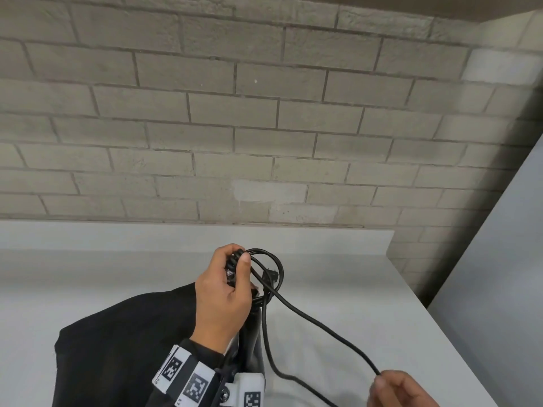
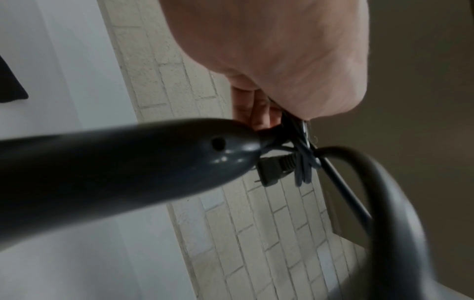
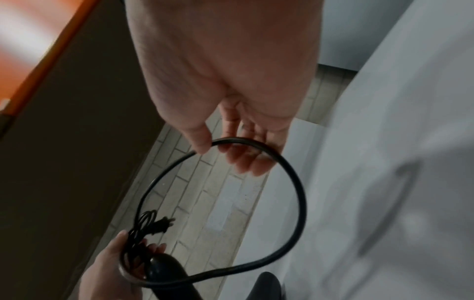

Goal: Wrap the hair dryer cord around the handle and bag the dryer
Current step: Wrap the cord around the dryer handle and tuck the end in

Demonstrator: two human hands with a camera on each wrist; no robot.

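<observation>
My left hand grips the end of the black hair dryer handle together with several small coils of the black cord. The plug sticks out of the coils beside my thumb. The glossy dryer body hangs below that hand, over the black fabric bag lying on the table. A long slack loop of cord runs down to the right, where my right hand pinches it between thumb and fingers. In the right wrist view the cord arcs back to the handle.
The pale table ends at a brick wall behind and at an edge on the right. A light panel stands past that edge. A corner of the bag shows in the left wrist view.
</observation>
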